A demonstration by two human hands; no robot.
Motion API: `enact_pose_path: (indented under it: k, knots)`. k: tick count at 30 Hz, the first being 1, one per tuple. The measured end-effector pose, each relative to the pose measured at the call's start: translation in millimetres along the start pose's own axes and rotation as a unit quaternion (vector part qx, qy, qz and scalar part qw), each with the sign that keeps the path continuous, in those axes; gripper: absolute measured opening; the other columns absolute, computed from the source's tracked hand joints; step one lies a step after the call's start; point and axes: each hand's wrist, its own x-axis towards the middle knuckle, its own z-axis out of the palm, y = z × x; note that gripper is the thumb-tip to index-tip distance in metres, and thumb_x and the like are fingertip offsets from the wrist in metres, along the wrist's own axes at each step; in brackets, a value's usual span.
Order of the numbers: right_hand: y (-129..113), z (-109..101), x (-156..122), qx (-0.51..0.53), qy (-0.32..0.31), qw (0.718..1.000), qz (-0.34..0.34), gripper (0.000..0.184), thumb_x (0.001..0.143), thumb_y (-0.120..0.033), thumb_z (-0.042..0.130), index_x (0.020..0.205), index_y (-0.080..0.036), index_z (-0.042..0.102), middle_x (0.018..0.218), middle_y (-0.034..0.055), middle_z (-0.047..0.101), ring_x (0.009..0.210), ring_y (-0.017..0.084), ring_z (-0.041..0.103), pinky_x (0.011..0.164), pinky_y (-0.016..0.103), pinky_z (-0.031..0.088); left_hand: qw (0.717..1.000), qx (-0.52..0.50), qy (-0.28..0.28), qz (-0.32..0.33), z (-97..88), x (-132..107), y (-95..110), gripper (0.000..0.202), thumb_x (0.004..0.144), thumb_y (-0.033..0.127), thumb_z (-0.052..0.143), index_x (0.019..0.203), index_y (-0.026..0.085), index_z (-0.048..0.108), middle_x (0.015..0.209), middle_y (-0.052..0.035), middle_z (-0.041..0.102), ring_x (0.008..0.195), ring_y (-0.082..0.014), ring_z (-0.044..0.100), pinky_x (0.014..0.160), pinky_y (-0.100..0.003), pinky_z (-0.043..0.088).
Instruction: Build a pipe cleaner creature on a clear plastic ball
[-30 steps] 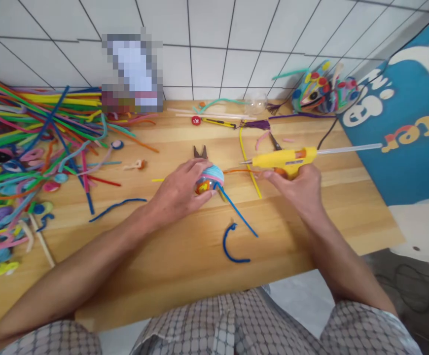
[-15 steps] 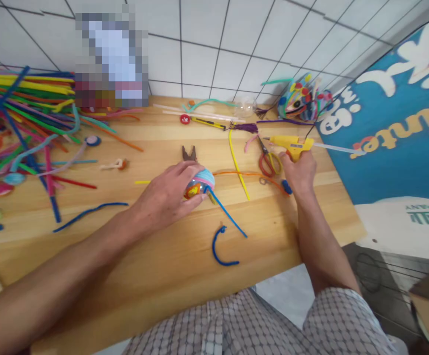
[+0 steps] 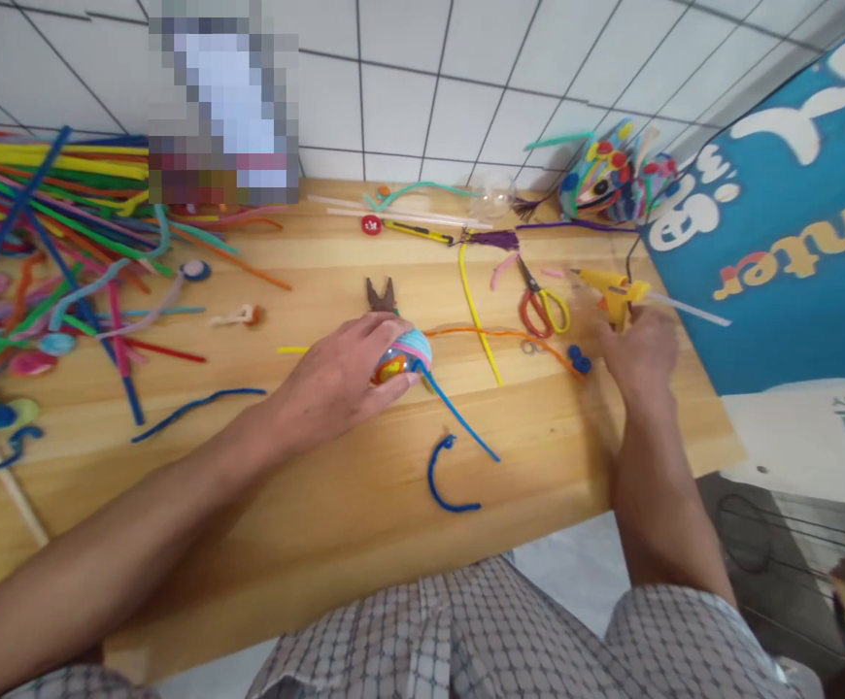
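My left hand (image 3: pixel 354 369) is closed over a clear ball (image 3: pixel 391 367) partly wrapped in light blue and pink pipe cleaner, resting on the table. A blue pipe cleaner (image 3: pixel 462 416) sticks out from the ball toward me. Beyond that hand, the jaws of pliers (image 3: pixel 381 294) show; their handles are hidden. At the right, my right hand (image 3: pixel 641 359), somewhat blurred, grips the handle of a yellow hot glue gun (image 3: pixel 616 289), its nozzle pointing left. A clear glue stick (image 3: pixel 692 308) juts from the gun's back.
Scissors (image 3: pixel 543 303), small blue pompoms (image 3: pixel 579 359) and an orange pipe cleaner (image 3: pixel 510 333) lie between my hands. A curled blue pipe cleaner (image 3: pixel 433 481) is nearer me. Many pipe cleaners (image 3: pixel 50 184) pile up at the left. A decorated fish-like craft (image 3: pixel 601 180) stands at the back right.
My right hand has moved right with the glue gun, away from the scissors. My left hand stays on the ball. The camera view has shifted slightly.
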Motion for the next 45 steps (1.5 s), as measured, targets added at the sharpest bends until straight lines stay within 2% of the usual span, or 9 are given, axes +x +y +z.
enact_pose_path:
  k: [2,5,9,12,17,24,30,38,45]
  knots:
    - [-23.0,-14.8,-29.2,0.0,0.058,0.998,-0.029,0.028,0.089,-0.035,0.083,0.11,-0.023,0.069,0.122,0.0281,0.078,0.127,0.047,0.072,0.12,0.068,0.05,1.0,-0.002,-0.004,-0.006,-0.9,0.6,1.3,0.04,0.108,0.035,0.07,0.146,0.024,0.065,0.151,-0.0153,0.075,0.139,-0.0358,0.073,0.121,-0.057,0.062]
    - [-82.0,-24.6,-82.9,0.15,-0.027,0.971,-0.186,0.026,0.101,-0.043,0.079,0.121,-0.027,0.075,0.117,0.0143,0.083,0.106,0.035,0.08,0.105,0.056,0.063,1.0,-0.001,-0.002,-0.005,-0.6,0.8,1.8,0.04,0.108,0.034,0.069,0.146,0.024,0.065,0.151,-0.0144,0.075,0.14,-0.0345,0.072,0.123,-0.057,0.06]
    - [-157.6,-8.3,-130.9,0.272,-0.143,0.888,-0.342,0.034,0.107,-0.044,0.08,0.137,-0.029,0.074,0.112,0.0066,0.085,0.1,0.028,0.082,0.093,0.045,0.068,1.0,0.002,0.003,0.003,0.8,-0.7,1.0,0.037,0.109,0.035,0.066,0.145,0.025,0.065,0.151,-0.0134,0.075,0.14,-0.0334,0.073,0.122,-0.056,0.06]
    - [-181.3,10.7,-139.1,0.294,-0.159,0.861,-0.382,0.029,0.11,-0.031,0.073,0.138,-0.029,0.071,0.113,0.0056,0.086,0.099,0.026,0.082,0.093,0.043,0.068,1.0,0.004,0.007,0.015,1.6,-1.6,0.5,0.034,0.11,0.036,0.065,0.142,0.024,0.066,0.147,-0.0138,0.076,0.139,-0.0335,0.073,0.121,-0.055,0.061]
    - [-184.4,21.2,-134.6,0.315,-0.137,0.852,-0.395,0.03,0.108,-0.016,0.066,0.135,-0.027,0.073,0.111,0.0041,0.085,0.095,0.022,0.081,0.09,0.037,0.067,1.0,0.011,0.004,0.018,2.4,-1.0,0.9,0.035,0.11,0.034,0.066,0.143,0.023,0.065,0.15,-0.0145,0.076,0.141,-0.0336,0.072,0.122,-0.054,0.061]
    - [-187.8,11.1,-120.1,0.308,-0.17,0.84,-0.414,0.029,0.106,-0.01,0.058,0.122,-0.027,0.075,0.104,0.0027,0.082,0.089,0.02,0.075,0.083,0.035,0.061,1.0,0.024,0.0,0.014,2.4,-0.4,1.2,0.033,0.109,0.034,0.065,0.14,0.022,0.065,0.147,-0.0159,0.076,0.136,-0.0353,0.073,0.118,-0.056,0.062]
    - [-194.6,6.6,-96.9,0.28,-0.183,0.814,-0.475,0.026,0.1,-0.007,0.06,0.112,-0.024,0.075,0.095,0.0022,0.077,0.08,0.019,0.067,0.076,0.032,0.054,0.999,0.041,-0.002,0.026,2.8,-0.3,-0.6,0.034,0.111,0.033,0.062,0.141,0.018,0.063,0.148,-0.0181,0.076,0.136,-0.0353,0.074,0.118,-0.054,0.062]
    - [-209.0,-8.6,-82.2,0.135,-0.213,0.817,-0.519,0.029,0.099,-0.008,0.055,0.111,-0.022,0.077,0.1,0.0047,0.074,0.081,0.018,0.063,0.07,0.031,0.04,0.999,0.031,0.001,0.026,3.9,0.5,-1.3,0.029,0.109,0.031,0.065,0.136,0.022,0.064,0.143,-0.0148,0.076,0.132,-0.0334,0.074,0.117,-0.053,0.061]
    - [-212.6,-11.7,-87.5,0.028,-0.169,0.811,-0.559,0.021,0.112,-0.021,0.056,0.112,-0.021,0.077,0.104,0.0068,0.075,0.08,0.019,0.063,0.062,0.035,0.028,0.999,0.025,0.003,0.028,4.0,1.4,-2.0,0.027,0.11,0.031,0.066,0.135,0.021,0.064,0.143,-0.0159,0.076,0.133,-0.0329,0.074,0.118,-0.053,0.061]
